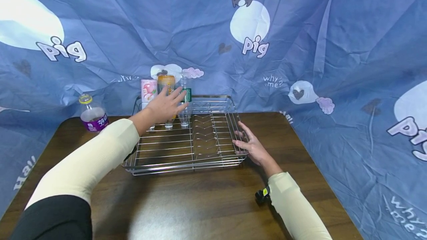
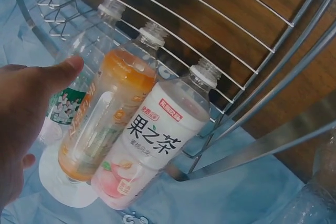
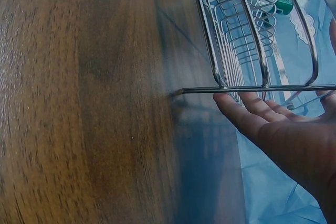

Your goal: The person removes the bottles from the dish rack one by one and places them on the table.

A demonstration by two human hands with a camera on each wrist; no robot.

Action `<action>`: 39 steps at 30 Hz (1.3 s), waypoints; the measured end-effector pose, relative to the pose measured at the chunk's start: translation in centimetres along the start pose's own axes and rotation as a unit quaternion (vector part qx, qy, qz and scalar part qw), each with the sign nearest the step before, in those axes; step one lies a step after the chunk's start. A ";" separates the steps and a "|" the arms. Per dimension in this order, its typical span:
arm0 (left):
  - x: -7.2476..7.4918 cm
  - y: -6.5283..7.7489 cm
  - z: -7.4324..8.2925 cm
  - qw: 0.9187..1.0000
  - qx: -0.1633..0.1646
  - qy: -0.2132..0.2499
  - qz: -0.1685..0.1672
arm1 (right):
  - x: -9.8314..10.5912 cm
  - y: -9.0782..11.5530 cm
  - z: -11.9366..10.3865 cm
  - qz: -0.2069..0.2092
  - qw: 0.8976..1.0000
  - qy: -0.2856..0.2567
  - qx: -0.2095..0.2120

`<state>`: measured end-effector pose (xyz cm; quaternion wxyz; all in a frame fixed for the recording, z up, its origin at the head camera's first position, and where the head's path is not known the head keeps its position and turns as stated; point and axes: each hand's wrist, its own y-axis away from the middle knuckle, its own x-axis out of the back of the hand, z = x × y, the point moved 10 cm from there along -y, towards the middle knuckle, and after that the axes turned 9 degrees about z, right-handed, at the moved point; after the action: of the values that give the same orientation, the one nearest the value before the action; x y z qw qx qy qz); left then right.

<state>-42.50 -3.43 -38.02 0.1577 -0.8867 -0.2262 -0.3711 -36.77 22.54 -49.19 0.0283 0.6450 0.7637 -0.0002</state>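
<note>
A wire dish rack (image 1: 166, 149) sits on the table. At its back left, three plastic bottles stand neck down: a pink-and-white peach-label bottle (image 2: 157, 137), an orange-label bottle (image 2: 107, 114) and a clear green-label bottle (image 2: 65, 106). My left hand (image 1: 165, 106) is over them with fingers spread, nearest the orange-label and green-label ones; it hides part of both in the head view. Whether it touches them I cannot tell. My right hand (image 1: 253, 147) touches the rack's right side with extended fingers (image 3: 247, 119) against the wires.
Left of the rack, a bottle with a yellow rim and purple label (image 1: 95, 123) stands on the wooden table (image 1: 186, 206). A blue printed cloth (image 1: 207, 29) hangs behind. By the right wrist is a small black device (image 1: 261, 196).
</note>
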 end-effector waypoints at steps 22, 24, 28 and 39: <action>-0.9 -1.6 0.7 0.999 -0.031 -0.038 -0.023 | 0.1 -0.1 0.1 -0.005 1.000 -0.006 0.000; -1.0 -1.7 0.8 0.998 -0.033 -0.039 -0.026 | 0.1 -0.1 0.1 -0.006 1.000 -0.007 0.001; -1.0 -2.0 0.8 0.998 -0.035 -0.039 -0.021 | 0.3 0.0 -0.1 -0.004 1.000 -0.006 0.006; -1.9 -2.2 0.9 0.998 -0.036 -0.029 -0.042 | 0.2 -0.1 0.2 -0.007 1.000 -0.003 0.000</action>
<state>-44.36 -1.69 -39.78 0.1038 -0.8920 -0.2540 -0.3591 -36.85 22.69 -49.39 0.0302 0.6398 0.7679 -0.0025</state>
